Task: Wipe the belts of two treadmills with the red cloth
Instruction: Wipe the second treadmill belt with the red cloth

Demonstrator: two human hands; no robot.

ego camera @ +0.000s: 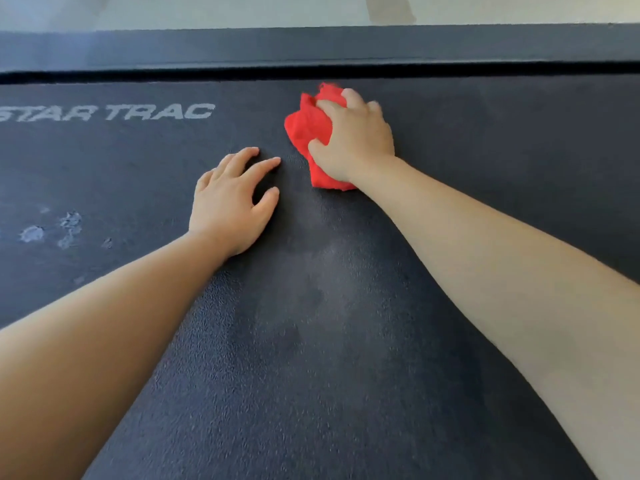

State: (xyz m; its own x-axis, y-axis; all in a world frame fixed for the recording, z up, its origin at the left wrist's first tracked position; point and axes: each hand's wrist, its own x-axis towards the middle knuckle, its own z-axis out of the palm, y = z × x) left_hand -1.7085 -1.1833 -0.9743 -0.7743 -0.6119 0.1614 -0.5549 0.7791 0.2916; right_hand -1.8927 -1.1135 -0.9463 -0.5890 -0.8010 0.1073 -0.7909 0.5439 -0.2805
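right hand [353, 140] grip bunched around red cloth [306, 128] on belt [329, 341]; left hand [230, 202] flat, released. advise overlapping strokes toward pale smudges [52, 230].

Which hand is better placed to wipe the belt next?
Probably the right hand: it grips the red cloth against the belt. The left hand rests on the belt, holding nothing.

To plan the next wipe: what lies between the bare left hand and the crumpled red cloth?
Only bare dark textured treadmill belt, seen in the head view.
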